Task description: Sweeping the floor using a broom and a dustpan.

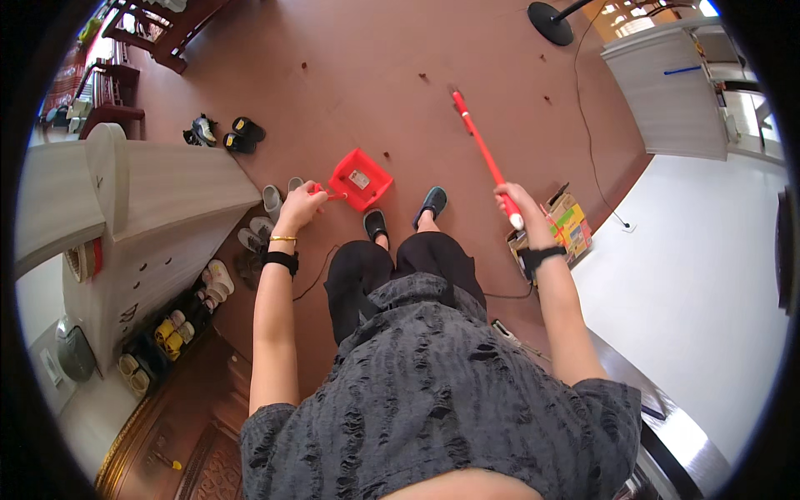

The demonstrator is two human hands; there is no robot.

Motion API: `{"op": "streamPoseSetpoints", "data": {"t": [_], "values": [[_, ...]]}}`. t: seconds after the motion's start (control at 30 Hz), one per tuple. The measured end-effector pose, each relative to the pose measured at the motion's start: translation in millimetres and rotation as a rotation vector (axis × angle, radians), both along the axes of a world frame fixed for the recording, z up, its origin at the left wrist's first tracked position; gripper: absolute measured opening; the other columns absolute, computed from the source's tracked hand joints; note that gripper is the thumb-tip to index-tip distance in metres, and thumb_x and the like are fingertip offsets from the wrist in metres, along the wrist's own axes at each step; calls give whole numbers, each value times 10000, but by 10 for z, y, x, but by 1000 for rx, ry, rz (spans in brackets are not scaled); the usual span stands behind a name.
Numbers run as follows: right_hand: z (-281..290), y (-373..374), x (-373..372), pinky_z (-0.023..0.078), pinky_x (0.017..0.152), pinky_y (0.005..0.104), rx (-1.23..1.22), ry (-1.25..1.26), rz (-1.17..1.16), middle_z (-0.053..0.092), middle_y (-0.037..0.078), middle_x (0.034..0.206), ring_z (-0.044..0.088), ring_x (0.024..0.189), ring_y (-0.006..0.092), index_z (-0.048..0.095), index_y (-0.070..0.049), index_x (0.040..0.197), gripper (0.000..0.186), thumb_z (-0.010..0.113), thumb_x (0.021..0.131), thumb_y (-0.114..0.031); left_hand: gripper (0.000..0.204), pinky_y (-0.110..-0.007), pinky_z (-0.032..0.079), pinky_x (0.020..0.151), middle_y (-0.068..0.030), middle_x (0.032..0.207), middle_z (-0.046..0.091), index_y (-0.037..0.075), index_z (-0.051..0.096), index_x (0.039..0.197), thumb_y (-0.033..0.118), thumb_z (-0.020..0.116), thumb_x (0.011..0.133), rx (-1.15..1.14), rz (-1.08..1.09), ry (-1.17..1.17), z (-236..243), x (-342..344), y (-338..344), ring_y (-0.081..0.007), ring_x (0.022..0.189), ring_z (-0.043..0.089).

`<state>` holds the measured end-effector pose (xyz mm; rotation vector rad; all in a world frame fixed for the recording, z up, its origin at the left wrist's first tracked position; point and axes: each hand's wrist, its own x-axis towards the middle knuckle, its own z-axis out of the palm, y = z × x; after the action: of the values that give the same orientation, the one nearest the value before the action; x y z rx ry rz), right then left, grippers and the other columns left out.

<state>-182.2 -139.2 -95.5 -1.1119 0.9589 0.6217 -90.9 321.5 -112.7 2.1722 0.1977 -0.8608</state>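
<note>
My left hand is closed around the red handle of a square red dustpan. The dustpan is just ahead of my left foot, with a pale label inside it. In my closed right hand is a long red pole with a white end cap. It slants away to the upper left, its narrow far end over the brown floor; what is fitted there is too small to make out. Small brown scraps lie scattered around, among them a scrap left of the pole's tip and a scrap beside the dustpan.
Black slippers and several other shoes line the left side by a pale cabinet. A colourful cardboard box stands right of my feet. A dark cable crosses the floor at right, below a round black stand base.
</note>
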Motion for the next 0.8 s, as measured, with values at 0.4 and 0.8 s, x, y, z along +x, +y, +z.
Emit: {"op": "streamPoseSetpoints", "data": {"t": [0.4, 0.8], "values": [[-928, 409, 472, 462, 394, 327, -465, 120, 670, 552, 116, 573, 559, 447, 211, 498, 70, 816, 148, 478, 723, -42, 271, -267, 422, 459, -78, 583, 596, 23, 569, 813, 276, 538, 720, -99, 23, -14, 30, 91, 7, -149, 485, 559], [-11, 701, -725, 396, 338, 222, 97, 113, 568, 474, 15, 618, 457, 429, 80, 481, -35, 966, 223, 521, 747, -30, 312, -265, 453, 454, -101, 619, 593, -16, 574, 881, 264, 530, 753, -196, 16, 9, 3, 175, -10, -148, 508, 576]]}}
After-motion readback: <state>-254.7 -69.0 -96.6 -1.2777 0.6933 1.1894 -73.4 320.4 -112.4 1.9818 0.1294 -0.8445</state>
